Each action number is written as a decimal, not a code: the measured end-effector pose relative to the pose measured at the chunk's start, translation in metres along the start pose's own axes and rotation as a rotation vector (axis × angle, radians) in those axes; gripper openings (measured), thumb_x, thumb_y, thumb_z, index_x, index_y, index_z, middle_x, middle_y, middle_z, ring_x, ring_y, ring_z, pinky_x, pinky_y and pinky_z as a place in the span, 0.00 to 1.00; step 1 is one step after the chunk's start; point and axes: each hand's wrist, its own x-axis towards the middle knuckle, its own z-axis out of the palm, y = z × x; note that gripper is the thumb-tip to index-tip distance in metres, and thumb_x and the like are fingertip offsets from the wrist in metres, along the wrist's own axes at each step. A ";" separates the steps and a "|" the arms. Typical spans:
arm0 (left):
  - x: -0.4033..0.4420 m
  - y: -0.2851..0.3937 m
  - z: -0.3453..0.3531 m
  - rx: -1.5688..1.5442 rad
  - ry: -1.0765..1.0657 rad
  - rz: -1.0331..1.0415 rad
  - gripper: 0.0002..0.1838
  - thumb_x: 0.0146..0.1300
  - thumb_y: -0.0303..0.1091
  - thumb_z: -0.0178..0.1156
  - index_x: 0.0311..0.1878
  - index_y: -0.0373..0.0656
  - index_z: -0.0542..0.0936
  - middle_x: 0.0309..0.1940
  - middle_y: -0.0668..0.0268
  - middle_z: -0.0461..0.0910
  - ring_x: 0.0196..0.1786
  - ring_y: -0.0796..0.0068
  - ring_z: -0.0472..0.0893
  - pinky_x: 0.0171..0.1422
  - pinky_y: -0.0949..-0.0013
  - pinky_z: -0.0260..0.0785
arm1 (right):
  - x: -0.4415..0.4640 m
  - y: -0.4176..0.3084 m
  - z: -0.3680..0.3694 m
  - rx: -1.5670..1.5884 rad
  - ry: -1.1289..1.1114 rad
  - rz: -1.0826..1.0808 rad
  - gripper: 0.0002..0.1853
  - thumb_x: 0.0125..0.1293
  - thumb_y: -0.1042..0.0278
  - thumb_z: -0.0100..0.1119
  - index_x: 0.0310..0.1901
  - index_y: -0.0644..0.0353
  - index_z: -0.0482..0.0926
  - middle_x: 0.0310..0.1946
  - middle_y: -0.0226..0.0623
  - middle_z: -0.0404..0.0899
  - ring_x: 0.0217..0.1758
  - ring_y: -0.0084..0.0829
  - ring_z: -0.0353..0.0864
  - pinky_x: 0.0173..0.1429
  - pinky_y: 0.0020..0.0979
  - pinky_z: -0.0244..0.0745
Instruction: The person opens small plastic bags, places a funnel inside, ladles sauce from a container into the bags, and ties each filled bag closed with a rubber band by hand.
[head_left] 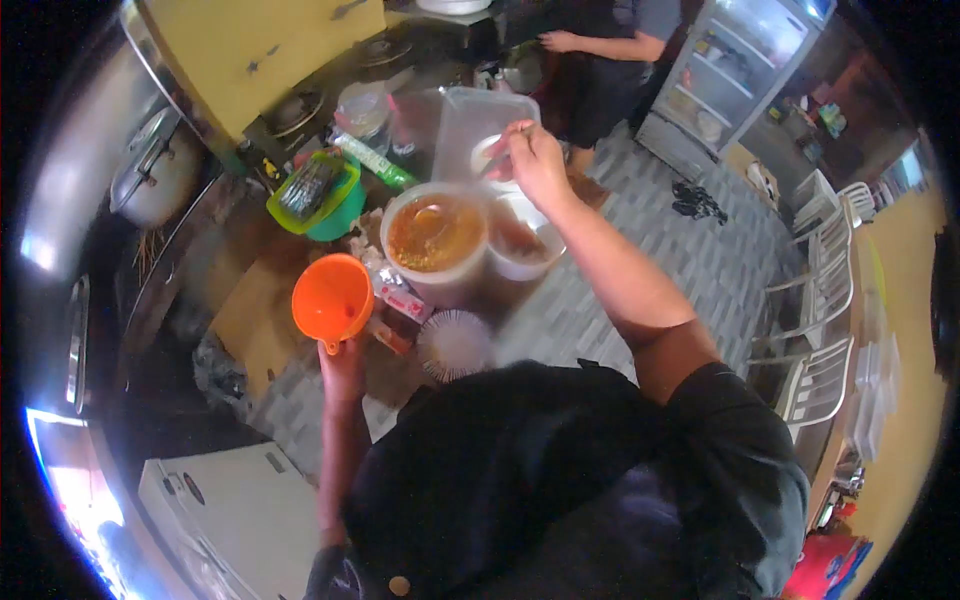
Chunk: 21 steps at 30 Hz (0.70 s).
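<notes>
My left hand (342, 362) is closed around the lower part of an orange funnel (331, 297), whose wide mouth faces up toward me. In front of me stands a round white tub (392, 262) of brownish-orange liquid (437, 232) with small bits in it. Touching its right side is a smaller white container (528, 268) with some brown content. Above these containers, my right hand (530, 165) is raised with its fingers bent together. Blur hides what the fingers hold, if anything. A white round bowl or lid (487, 150) shows just behind them.
A green basin (340, 214) with a dark package, a green-and-white box (372, 161) and a clear plastic bin (460, 115) crowd the table. A stack of pleated paper cups (455, 345) sits nearest me. Another person (610, 60) stands beyond; white chairs (818, 385) line the right.
</notes>
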 end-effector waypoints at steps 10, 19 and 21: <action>0.014 -0.013 0.025 -0.051 -0.071 -0.022 0.10 0.61 0.29 0.52 0.43 0.36 0.75 0.35 0.69 0.76 0.39 0.80 0.73 0.42 0.75 0.65 | -0.008 -0.049 -0.023 0.108 0.056 -0.075 0.08 0.65 0.68 0.39 0.37 0.63 0.65 0.28 0.42 0.75 0.23 0.28 0.76 0.25 0.26 0.77; 0.029 -0.008 0.046 -0.051 -0.169 0.021 0.10 0.59 0.23 0.48 0.44 0.37 0.74 0.33 0.72 0.74 0.36 0.82 0.71 0.40 0.76 0.64 | -0.027 -0.129 -0.007 0.159 0.035 -0.160 0.09 0.64 0.65 0.39 0.33 0.61 0.67 0.30 0.47 0.77 0.20 0.27 0.74 0.25 0.26 0.73; 0.035 -0.014 0.050 -0.101 -0.172 0.070 0.11 0.59 0.22 0.47 0.43 0.37 0.74 0.33 0.72 0.74 0.36 0.82 0.71 0.40 0.76 0.64 | -0.032 -0.137 -0.007 0.192 -0.085 -0.238 0.08 0.64 0.67 0.41 0.35 0.63 0.67 0.30 0.47 0.77 0.21 0.30 0.77 0.27 0.26 0.76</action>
